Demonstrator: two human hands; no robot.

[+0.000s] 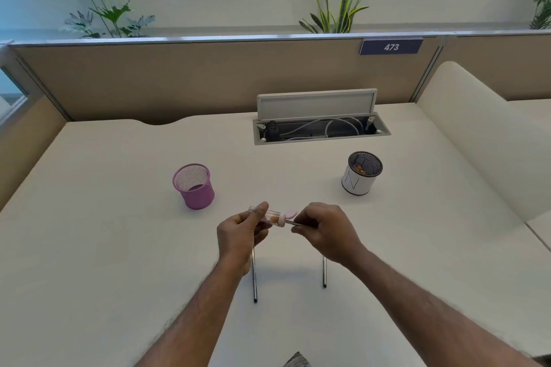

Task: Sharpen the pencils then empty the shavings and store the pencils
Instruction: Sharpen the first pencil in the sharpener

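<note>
Clear sharpener (269, 215) gripped by left hand (241, 234), one pencil (295, 222) pinched by right hand (326, 232); two pencils (254, 277) (324, 272), two cups (195, 189) (359, 179) nearby.

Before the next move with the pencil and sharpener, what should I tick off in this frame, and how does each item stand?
1. Left hand grips the clear sharpener: ok.
2. Right hand pinches the pencil, its tip at the sharpener's pink end: ok.
3. Pencil tip sharp: cannot tell, hidden.
4. Space left for shavings in the tube: cannot tell, the hand covers part of it.
5. Two spare pencils lie on the desk under the forearms: ok.
6. Pink mesh cup and paper-wrapped mesh cup upright, mouths open: ok.
</note>
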